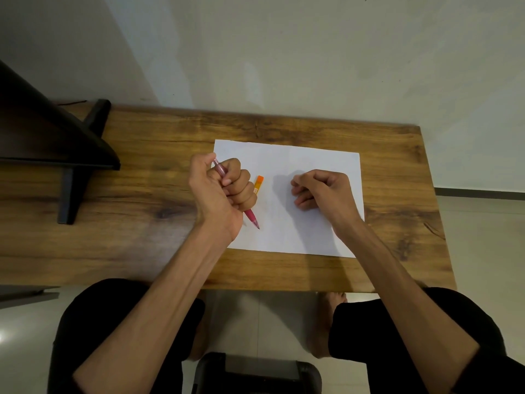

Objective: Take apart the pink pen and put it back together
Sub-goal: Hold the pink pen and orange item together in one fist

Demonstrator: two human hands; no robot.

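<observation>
Left grip (220, 191) around pink pen (251, 216), orange pen (258, 184) just behind.

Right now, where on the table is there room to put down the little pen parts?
Bare paper lies along its far edge, beyond both hands, and between the left hand and right hand. Bare table lies left of the paper, up to the black stand. It is crowded by the left hand, where the pink pen and an orange item sit.
</observation>
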